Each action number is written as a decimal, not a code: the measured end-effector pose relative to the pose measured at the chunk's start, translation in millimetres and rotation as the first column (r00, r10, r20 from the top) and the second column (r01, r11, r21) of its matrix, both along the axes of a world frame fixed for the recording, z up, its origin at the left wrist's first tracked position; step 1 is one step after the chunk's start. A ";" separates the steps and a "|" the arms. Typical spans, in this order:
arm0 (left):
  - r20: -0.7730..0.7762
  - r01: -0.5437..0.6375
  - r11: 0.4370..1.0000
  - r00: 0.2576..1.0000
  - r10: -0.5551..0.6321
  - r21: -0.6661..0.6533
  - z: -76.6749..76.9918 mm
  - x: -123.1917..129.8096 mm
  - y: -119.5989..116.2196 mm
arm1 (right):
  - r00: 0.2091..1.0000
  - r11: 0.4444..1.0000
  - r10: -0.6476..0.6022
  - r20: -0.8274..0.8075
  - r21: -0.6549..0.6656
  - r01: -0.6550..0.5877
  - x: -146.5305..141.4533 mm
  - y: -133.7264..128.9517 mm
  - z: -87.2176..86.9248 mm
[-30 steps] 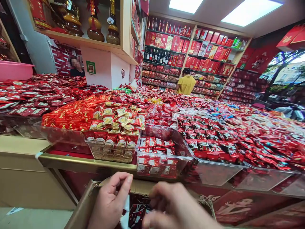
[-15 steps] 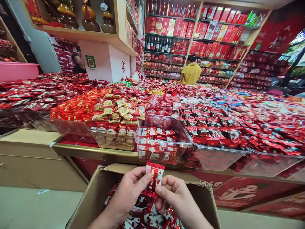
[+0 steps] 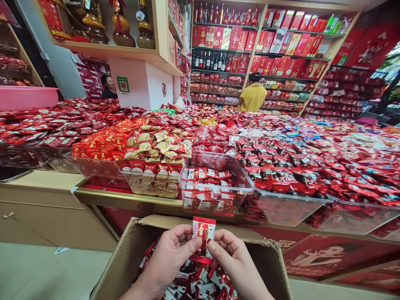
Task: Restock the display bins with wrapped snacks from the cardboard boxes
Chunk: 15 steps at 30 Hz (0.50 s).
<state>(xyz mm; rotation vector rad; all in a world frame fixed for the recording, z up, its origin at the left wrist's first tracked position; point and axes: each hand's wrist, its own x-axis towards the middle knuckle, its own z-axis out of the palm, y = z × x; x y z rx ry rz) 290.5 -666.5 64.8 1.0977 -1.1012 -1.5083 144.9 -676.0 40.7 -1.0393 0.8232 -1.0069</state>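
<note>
Between my two hands, upright, is a red and white wrapped candy (image 3: pixel 203 233). My left hand (image 3: pixel 173 252) pinches its left edge between thumb and fingers. On the opposite edge, my right hand (image 3: pixel 229 254) grips it the same way. Beneath both hands stands an open cardboard box (image 3: pixel 120 250) with many loose candies (image 3: pixel 200 285) of like wrapping inside. Just beyond, a clear plastic bin (image 3: pixel 218 189) on the counter holds rows of similar red and white candies (image 3: pixel 208 173).
Clear bins heaped with gold durian candies (image 3: pixel 156 158), orange-red packets (image 3: pixel 103 141) and dark red packets (image 3: pixel 281 166) flank the middle bin. A brass-coloured counter edge (image 3: pixel 125 200) runs behind the box. A person in a yellow top (image 3: pixel 252 96) stands by the far shelves.
My right thumb and fingers have shifted up along the candy's side, and the candy now faces me more squarely. The view has moved slightly to the left.
</note>
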 end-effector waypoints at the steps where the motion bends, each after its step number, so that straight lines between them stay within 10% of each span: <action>1: -0.007 0.009 1.000 1.000 -0.009 0.016 0.4 -0.1 0.5 | 1.000 1.000 -0.008 0.004 0.002 0.008 0.7 0.3 0.2; 8: -0.095 0.011 1.000 0.995 -0.010 0.012 4.5 -0.7 2.0 | 0.997 0.997 -0.077 0.015 0.032 0.077 -1.6 -0.9 3.7; 12: 0.011 -0.013 0.998 1.000 0.014 -0.057 0.9 0.1 1.0 | 0.980 0.980 -0.103 -0.170 -0.186 0.071 -8.8 -1.3 5.2; 15: -0.004 -0.143 0.990 0.990 0.143 -0.012 0.2 -0.7 3.4 | 0.908 0.775 -0.299 -0.294 -0.629 0.051 -13.1 -0.9 0.4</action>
